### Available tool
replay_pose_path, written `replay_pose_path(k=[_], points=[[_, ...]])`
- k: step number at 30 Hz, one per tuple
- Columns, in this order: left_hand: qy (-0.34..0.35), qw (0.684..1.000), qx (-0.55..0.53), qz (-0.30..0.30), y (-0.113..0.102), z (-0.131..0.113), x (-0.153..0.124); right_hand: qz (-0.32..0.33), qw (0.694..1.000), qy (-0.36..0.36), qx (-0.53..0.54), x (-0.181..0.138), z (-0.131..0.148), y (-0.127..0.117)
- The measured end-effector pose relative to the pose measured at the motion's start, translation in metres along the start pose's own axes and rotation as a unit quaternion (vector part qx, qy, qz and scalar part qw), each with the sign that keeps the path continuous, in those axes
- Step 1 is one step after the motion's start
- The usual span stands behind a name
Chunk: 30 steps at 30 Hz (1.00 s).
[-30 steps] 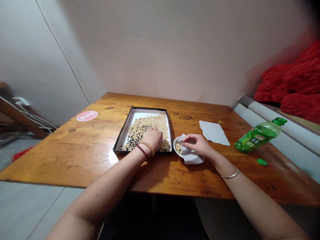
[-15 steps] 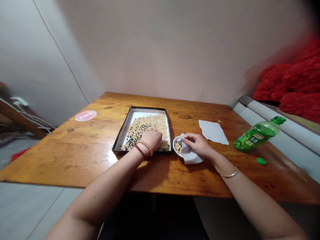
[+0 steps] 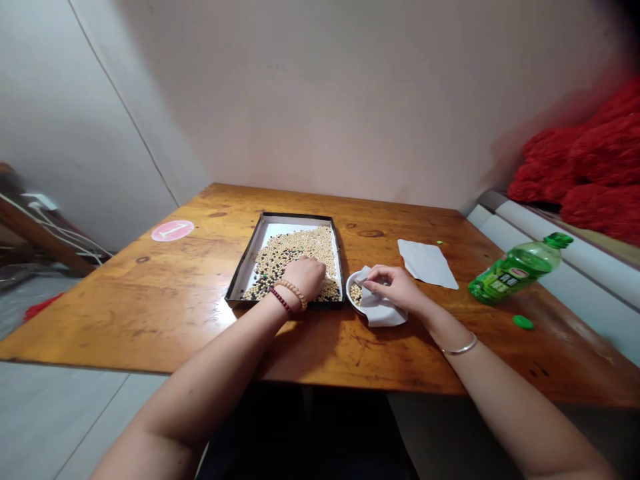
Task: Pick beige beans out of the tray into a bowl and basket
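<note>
On the left part of the wooden table [image 3: 125, 313], near its far edge, lies a round pink sticker [image 3: 173, 230]. Toward the near edge at the middle sits a black metal tray [image 3: 295, 217] lined with white, holding a spread of pale soybeans [image 3: 310, 243] mixed with dark beans [image 3: 267, 273]. The left hand [image 3: 303, 280] rests palm down on the beans at the tray's near side, its fingers curled in among them, with a beaded bracelet [image 3: 290, 293] and a dark red bracelet [image 3: 280, 300] on the wrist. Whether it has hold of any beans cannot be told. Just right of the tray, nearly touching it, a small white bowl [image 3: 349, 290] with a few beans in it sits tilted on a crumpled white paper [image 3: 385, 317]. The right hand [image 3: 395, 288], with a thin silver bangle [image 3: 459, 349] on its wrist, is over the bowl, thumb and forefinger drawn close together at its rim; whether they pinch anything is too small to tell. Beyond it lies a flat white paper sheet [image 3: 427, 265]. Toward the table's right edge a green plastic bottle [image 3: 515, 275] lies on its side without its cap, and the green cap [image 3: 523, 322] sits near it. Red fluffy fabric [image 3: 585, 160] is heaped past the table's right side.
</note>
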<state>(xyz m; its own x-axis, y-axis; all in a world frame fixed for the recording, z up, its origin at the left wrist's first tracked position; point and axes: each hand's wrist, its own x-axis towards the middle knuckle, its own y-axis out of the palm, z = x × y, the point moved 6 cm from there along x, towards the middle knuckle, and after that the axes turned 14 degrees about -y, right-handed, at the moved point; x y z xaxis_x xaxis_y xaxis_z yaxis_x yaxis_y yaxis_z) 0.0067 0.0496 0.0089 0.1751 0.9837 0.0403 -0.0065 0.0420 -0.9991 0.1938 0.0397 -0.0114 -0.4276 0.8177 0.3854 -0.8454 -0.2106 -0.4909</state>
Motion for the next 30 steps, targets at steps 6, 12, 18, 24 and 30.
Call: replay_pose_path(k=[6,12,18,24,30], points=[[-0.011,0.999,0.002,-0.051,0.000,-0.001,0.003,-0.011,1.000,0.010,0.010,-0.001,0.000,0.000],[0.035,0.999,-0.003,-0.001,0.007,-0.009,0.003,-0.012,0.998,0.036,0.042,-0.002,-0.003,0.001],[0.040,0.999,-0.003,0.009,0.007,-0.009,0.003,-0.007,0.998,0.037,0.056,-0.001,-0.004,0.001],[0.030,0.999,-0.007,0.025,0.007,-0.008,0.003,-0.009,0.999,0.024,0.025,0.002,-0.002,-0.002],[0.024,0.999,0.005,0.034,0.006,-0.007,0.002,-0.005,1.000,0.017,0.018,0.002,0.001,-0.002]])
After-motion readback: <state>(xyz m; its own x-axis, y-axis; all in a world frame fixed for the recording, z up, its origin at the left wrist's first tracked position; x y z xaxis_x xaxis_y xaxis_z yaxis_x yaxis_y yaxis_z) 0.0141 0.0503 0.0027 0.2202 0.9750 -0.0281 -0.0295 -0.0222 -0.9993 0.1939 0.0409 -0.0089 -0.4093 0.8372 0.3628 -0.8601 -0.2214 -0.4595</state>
